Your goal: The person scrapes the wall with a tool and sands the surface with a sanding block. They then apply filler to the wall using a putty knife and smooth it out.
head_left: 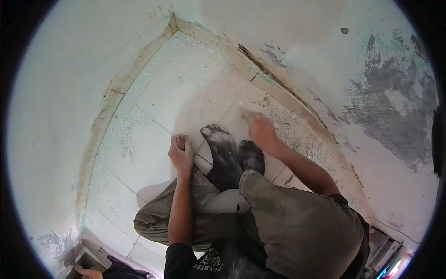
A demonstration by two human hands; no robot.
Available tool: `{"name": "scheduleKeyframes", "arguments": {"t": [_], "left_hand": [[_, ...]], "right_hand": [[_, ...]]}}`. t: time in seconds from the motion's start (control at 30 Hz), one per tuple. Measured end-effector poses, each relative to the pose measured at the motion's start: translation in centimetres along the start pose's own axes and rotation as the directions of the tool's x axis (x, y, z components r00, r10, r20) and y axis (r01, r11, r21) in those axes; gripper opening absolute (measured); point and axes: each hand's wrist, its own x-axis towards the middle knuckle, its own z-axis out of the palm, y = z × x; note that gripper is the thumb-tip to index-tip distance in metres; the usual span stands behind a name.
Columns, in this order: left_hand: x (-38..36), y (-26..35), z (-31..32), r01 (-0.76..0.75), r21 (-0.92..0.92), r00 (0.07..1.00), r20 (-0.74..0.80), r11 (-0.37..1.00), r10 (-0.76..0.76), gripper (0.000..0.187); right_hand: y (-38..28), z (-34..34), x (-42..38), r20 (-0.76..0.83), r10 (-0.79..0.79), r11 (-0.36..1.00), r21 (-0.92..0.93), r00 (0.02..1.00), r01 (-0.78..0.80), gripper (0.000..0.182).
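My left hand (182, 154) is closed in a fist around a short brown rounded object (180, 140), whose end shows above the fingers. It is beside my dusty black sock (220, 151) and over the tiled floor (148, 139). To the right, my right hand (264, 136) is smeared by motion, above and right of the other sock (251, 158). A blurred pale-brown thing (250, 114) extends from its fingers, too unclear to name. The two hands are apart. White dust and crumbs lie on the tiles.
Walls meet at a corner (174, 25), with a tan skirting strip (121, 83) along their base. A dark crack (278, 81) runs above the right strip. The right wall has a grey bare patch (395, 102). Various items lie at both lower corners.
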Motion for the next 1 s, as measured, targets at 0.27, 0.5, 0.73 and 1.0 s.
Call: {"name": "scheduleKeyframes", "arguments": {"t": [0.27,0.5,0.73,1.0], "left_hand": [[0.2,-0.9,0.3,-0.025,0.01,1.0,0.01,1.0,0.025,0.019],[0.1,-0.2,0.0,-0.028,-0.022,1.0,-0.007,0.999,0.028,0.018],[-0.3,-0.4,-0.2,0.021,-0.025,1.0,0.002,0.999,-0.021,0.019],[0.0,-0.7,0.0,-0.021,-0.03,0.999,-0.043,0.999,0.02,0.019]], "right_hand": [[-0.3,-5.2,4.9,-0.171,0.068,0.983,0.178,0.983,-0.037,0.033],[-0.5,-1.0,7.9,0.099,-0.103,0.876,0.481,0.99,0.043,0.036],[-2.2,1.7,9.0,0.472,-0.047,0.83,0.508,0.88,-0.228,0.035],[2.2,-4.0,8.3,-0.37,0.063,0.995,0.093,0.927,-0.031,0.023]]}}
